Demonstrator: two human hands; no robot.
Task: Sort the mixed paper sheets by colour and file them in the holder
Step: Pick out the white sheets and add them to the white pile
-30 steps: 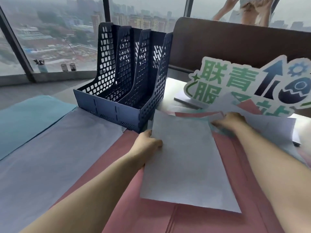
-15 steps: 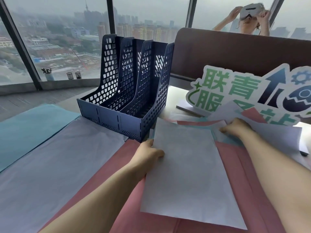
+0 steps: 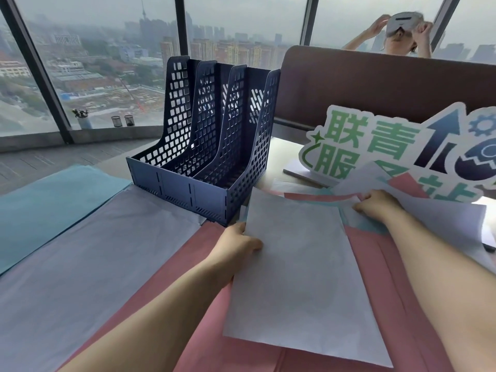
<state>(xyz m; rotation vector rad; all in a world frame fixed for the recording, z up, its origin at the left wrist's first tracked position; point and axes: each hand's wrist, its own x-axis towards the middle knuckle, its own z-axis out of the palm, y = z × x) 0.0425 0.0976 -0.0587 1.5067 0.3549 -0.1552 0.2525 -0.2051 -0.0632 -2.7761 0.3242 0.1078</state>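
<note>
A dark blue three-slot file holder (image 3: pixel 209 157) stands on the table ahead, with no paper visible in its slots. My left hand (image 3: pixel 236 241) grips the left edge of a white sheet (image 3: pixel 298 269) that lies over pink sheets (image 3: pixel 402 291). My right hand (image 3: pixel 375 204) pinches sheets in a mixed pile of white, pink and teal paper (image 3: pixel 357 218) on the right. Sorted on the left lie a teal stack (image 3: pixel 48 200), a white stack (image 3: pixel 88 264) and a pink stack (image 3: pixel 171 267).
A cut-out sign with green characters (image 3: pixel 389 149) leans behind the mixed pile. A brown partition (image 3: pixel 375 81) runs behind it, with another person beyond adjusting a headset. Windows lie ahead. A dark object (image 3: pixel 488 247) sits at the right edge.
The view has tilted up a little. Both hands stay on the same sheets, with the white sheet barely shifted.
</note>
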